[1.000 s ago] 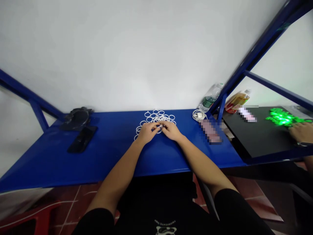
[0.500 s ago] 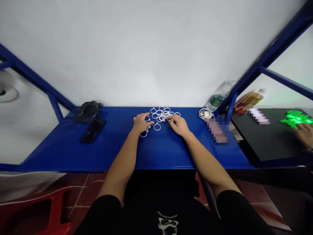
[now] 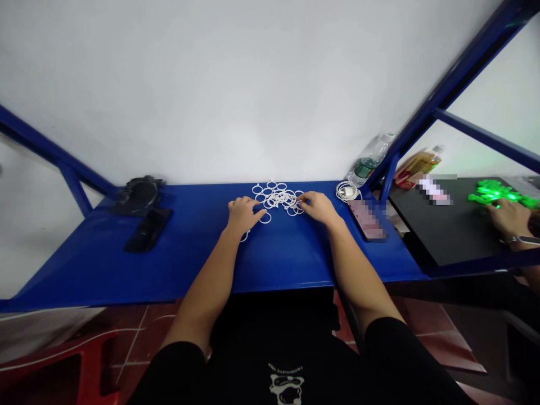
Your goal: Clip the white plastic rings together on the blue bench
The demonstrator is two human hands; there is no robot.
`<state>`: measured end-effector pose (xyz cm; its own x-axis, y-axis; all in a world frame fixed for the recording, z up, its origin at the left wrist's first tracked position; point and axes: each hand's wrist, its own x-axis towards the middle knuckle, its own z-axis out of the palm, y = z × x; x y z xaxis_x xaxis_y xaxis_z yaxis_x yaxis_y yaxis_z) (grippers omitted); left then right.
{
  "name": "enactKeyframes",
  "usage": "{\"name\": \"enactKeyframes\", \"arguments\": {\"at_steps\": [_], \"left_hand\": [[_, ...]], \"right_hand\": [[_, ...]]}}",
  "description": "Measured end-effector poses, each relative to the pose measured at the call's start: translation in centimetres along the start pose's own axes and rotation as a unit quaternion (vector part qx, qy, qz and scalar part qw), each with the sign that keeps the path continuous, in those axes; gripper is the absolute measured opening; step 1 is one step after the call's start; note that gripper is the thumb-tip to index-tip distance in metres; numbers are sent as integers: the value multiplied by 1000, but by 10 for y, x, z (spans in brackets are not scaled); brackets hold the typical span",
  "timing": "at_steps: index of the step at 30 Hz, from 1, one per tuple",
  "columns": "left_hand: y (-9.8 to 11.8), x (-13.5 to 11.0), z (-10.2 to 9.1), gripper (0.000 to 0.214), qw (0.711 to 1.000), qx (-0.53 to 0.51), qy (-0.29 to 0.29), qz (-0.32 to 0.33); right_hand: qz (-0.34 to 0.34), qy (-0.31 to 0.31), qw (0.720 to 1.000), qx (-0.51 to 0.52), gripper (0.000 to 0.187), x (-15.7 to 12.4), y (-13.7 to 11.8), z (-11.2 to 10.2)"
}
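A pile of several white plastic rings (image 3: 278, 196) lies on the blue table (image 3: 169, 264) near the wall. My left hand (image 3: 242, 214) rests on the table at the pile's left edge, fingers stretched towards a loose ring (image 3: 265, 217), and another ring peeks out under its palm. My right hand (image 3: 319, 207) is at the pile's right edge, its fingertips pinched on a ring there.
A black phone (image 3: 147, 229) and a dark object (image 3: 137, 196) lie at the left. A coiled white cable (image 3: 346, 192), a water bottle (image 3: 368, 162) and a blurred item (image 3: 367, 219) are at the right. Another person's hand (image 3: 508, 216) touches green pieces (image 3: 491, 192) on a black table (image 3: 442, 236).
My hands, together over the rings a second ago, have parted: the left went to the pile's left edge, the right to its right edge. The rings are bunched closer together.
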<state>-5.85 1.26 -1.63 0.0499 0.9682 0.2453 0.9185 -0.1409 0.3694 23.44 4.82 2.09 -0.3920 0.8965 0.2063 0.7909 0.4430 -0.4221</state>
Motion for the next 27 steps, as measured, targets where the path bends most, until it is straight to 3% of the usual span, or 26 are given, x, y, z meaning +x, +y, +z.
{"name": "enactKeyframes", "arguments": {"at_steps": [4,10,14,19,21,23,25,27], "left_hand": [[12,-4,5,23,997,2,-50,62],[5,-5,-4,16,997,38,-48,47],[0,-4,-7,20,999,25,-17,42],[12,-4,-1,23,989,-57,54,126],[20,-6,2,24,980,-87,76,164],[26,-9,4,28,967,-120,94,204],[31,-11,3,28,952,-158,107,238],[33,-13,1,26,940,-191,121,256]], "right_hand": [[-17,-14,999,-24,24,-1,-12,11],[-49,-82,990,-103,34,-3,-30,30],[-39,-86,989,-115,36,-2,-31,35],[-37,-75,993,-81,41,-2,-34,35],[-37,-52,998,-13,37,-3,-37,34],[-37,-28,991,125,24,-4,-40,33],[-38,-32,951,304,13,-4,-43,34],[-35,-57,891,450,23,-4,-45,35]]}}
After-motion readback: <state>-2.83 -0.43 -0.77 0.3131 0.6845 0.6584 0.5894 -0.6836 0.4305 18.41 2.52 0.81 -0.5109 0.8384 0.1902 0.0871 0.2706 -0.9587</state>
